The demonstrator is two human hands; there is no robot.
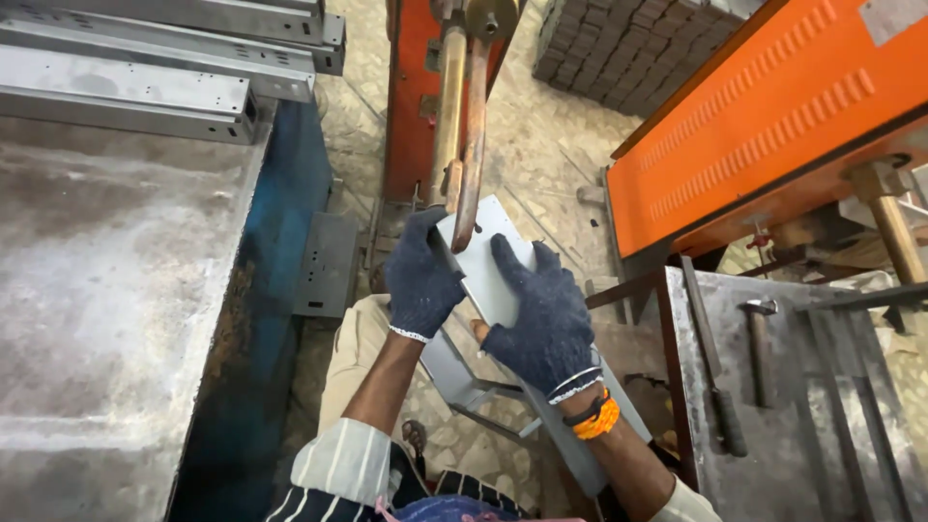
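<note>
Seen from the head camera, an orange louvred machine cover (773,126) fills the upper right of the frame, with a pale rectangular plate at its top corner. A stack of grey blocks (619,53) sits at top centre and long grey steel channels (145,58) lie at upper left on a metal table (106,290). In the middle, the gloved left hand (422,280) grips the left edge of a grey sheet-metal panel (488,251), while the gloved right hand (541,314) lies spread on its face, fingers gripping the right edge. The panel's top corner sits under the copper electrode arm (471,145). A hammer (759,348) rests on the bench at right.
</note>
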